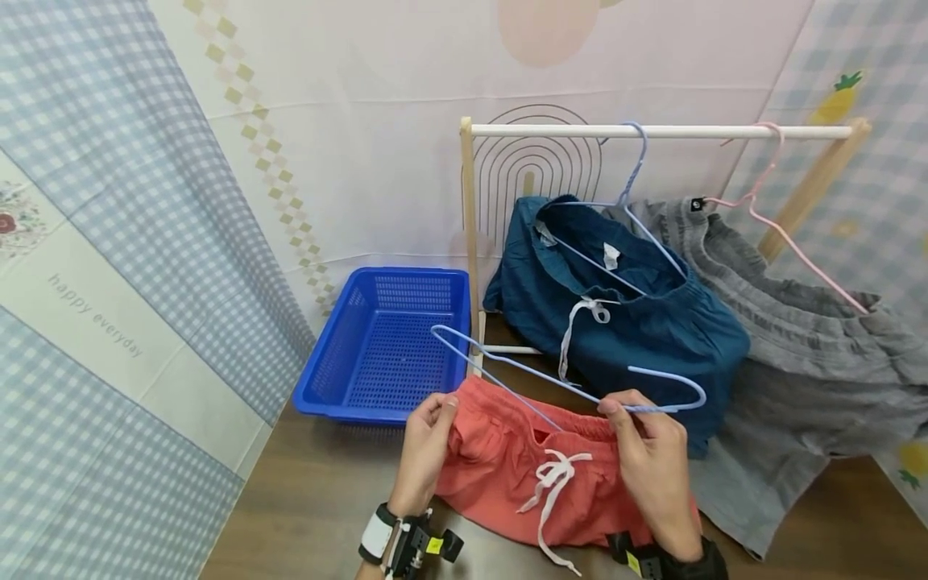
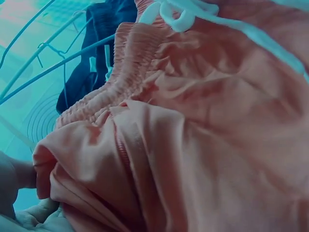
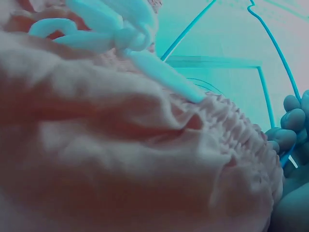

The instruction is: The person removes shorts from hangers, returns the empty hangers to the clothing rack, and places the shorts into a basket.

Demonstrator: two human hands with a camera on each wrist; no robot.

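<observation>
Coral shorts (image 1: 493, 483) with a white drawstring bow (image 1: 557, 471) are held up by their waistband, low in the head view. My left hand (image 1: 424, 451) pinches the waistband's left end between thumb and fingers. The thumb and fingers of my right hand (image 1: 652, 451) grip a light blue hanger (image 1: 536, 373) near its hook, beside the waistband's right end. One hanger tip sticks out above the left side, over the basket's edge, while the lower bar runs down into the waist opening. The end inside is hidden by cloth. Gathered waistband (image 3: 231, 140) fills the space before the right fingers in the right wrist view.
A blue basket (image 1: 308, 395) stands left on the wooden table (image 1: 290, 499). Behind the shorts is a rack with a white rail (image 1: 551, 130). Teal shorts (image 1: 652, 338) hang there on a blue hanger, grey shorts (image 1: 812, 370) on a pink hanger (image 1: 805, 266).
</observation>
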